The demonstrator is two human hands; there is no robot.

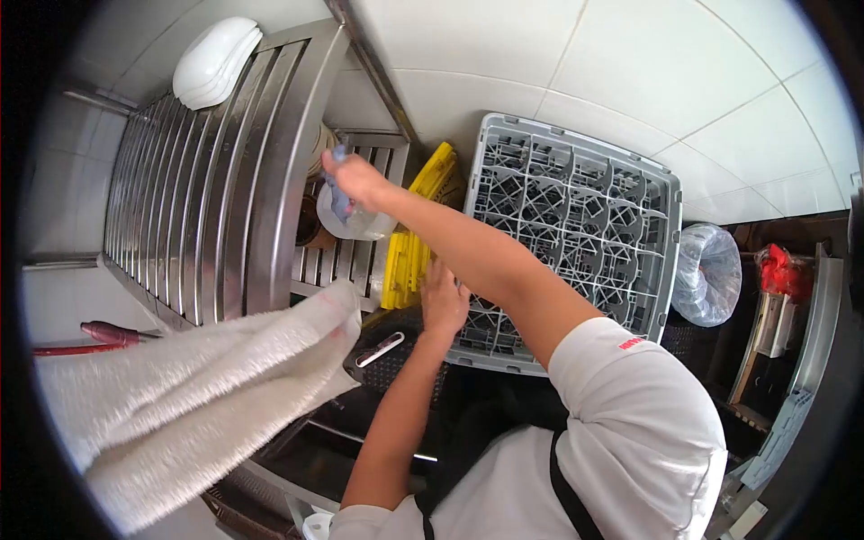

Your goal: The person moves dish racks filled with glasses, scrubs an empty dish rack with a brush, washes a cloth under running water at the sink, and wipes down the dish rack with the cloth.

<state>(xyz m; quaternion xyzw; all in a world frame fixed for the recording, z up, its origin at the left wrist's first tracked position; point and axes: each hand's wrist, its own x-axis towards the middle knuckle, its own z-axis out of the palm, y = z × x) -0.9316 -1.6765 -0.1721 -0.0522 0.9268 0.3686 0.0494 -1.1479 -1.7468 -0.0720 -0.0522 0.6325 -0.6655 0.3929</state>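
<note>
My right hand (358,183) reaches across to the left and is closed on the trigger head of a clear spray bottle (360,225). The bottle is over the lower slatted shelf, beside the upper metal rack. Below it, my left hand (442,301) lies between a yellow plastic crate (403,270) and a grey compartment rack (668,261). Its fingers point upward with the thumb apart, against or very close to the yellow crate. Part of the fingertips is hidden by my right forearm.
A slatted steel shelf (261,216) carries stacked white dishes (214,63). A white towel (207,378) hangs at lower left. Right of the grey rack stands a bin with a clear plastic bag (708,274). White tiled wall (621,72) closes off the back.
</note>
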